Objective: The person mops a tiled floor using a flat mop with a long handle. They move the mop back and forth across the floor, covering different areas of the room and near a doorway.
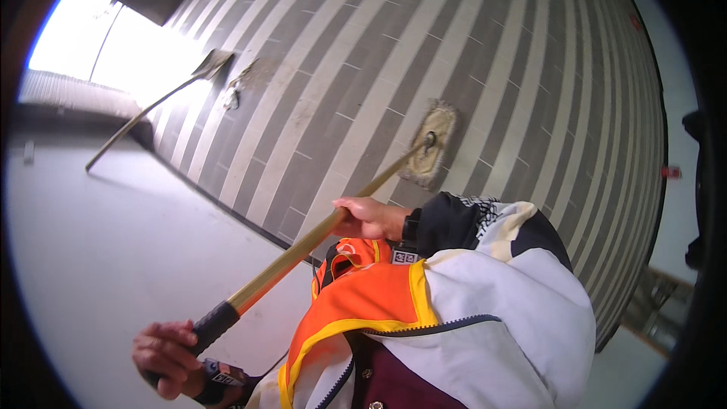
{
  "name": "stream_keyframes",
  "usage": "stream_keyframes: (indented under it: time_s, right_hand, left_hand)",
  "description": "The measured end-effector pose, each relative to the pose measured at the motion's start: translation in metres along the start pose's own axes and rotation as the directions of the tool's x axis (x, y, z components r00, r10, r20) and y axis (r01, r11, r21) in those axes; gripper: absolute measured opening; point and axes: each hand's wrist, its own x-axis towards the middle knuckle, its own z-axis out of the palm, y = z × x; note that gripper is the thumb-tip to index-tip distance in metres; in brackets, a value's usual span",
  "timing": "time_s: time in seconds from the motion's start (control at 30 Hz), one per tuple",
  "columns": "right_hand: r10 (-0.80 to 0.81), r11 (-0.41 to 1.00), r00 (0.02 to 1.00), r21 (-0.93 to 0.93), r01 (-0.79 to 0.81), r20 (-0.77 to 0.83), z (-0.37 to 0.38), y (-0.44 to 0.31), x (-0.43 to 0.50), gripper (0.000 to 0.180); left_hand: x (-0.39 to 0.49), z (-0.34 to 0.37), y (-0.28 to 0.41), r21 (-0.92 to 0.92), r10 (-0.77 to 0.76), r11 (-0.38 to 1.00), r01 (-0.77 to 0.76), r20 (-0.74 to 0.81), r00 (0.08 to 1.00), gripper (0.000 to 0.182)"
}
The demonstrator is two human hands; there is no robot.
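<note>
A dust mop's wooden pole (284, 264) runs diagonally from lower left up to the right. My left hand (164, 358) is wrapped around the black grip (216, 324) at its top end. Further down the pole, my right hand (369, 218) holds the bare wood. At the far end, the flat mop head (431, 142), beige with a fringed edge, lies on the striped tile floor (363, 91). A metal joint at its middle connects it to the pole.
Against the white wall (113, 238) leans a long-handled shovel-like tool (147, 111), its blade on the floor. Beside it lies a small heap of debris (232, 96). A bright doorway (130, 40) is at upper left. Shelving (659, 307) stands at lower right.
</note>
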Motion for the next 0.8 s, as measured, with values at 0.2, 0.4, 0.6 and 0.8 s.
stream_keyframes:
  time_s: [0.2,0.4,0.6,0.8]
  right_hand:
    - [0.231,0.971,0.928,-0.13,-0.201,0.291,0.112,0.009,0.107,0.021]
    - [0.071,0.996,0.974,-0.062,-0.059,0.217,0.157,-0.011,0.197,0.013]
    - [0.065,0.996,0.976,-0.069,-0.051,0.208,0.169,-0.053,0.238,0.01]
    - [0.068,0.997,0.969,-0.05,-0.058,0.238,0.187,-0.112,0.263,0.01]
  left_hand:
    - [-0.018,-0.052,0.034,-0.077,0.106,0.992,-0.104,0.021,0.994,0.036]
    - [0.005,-0.051,0.011,0.019,-0.017,1.0,0.018,-0.066,0.998,0.032]
    - [0.035,-0.056,-0.01,0.086,-0.118,0.987,0.139,-0.213,0.97,0.026]
    - [0.1,-0.066,-0.027,0.08,-0.168,0.978,0.192,-0.237,0.957,0.026]
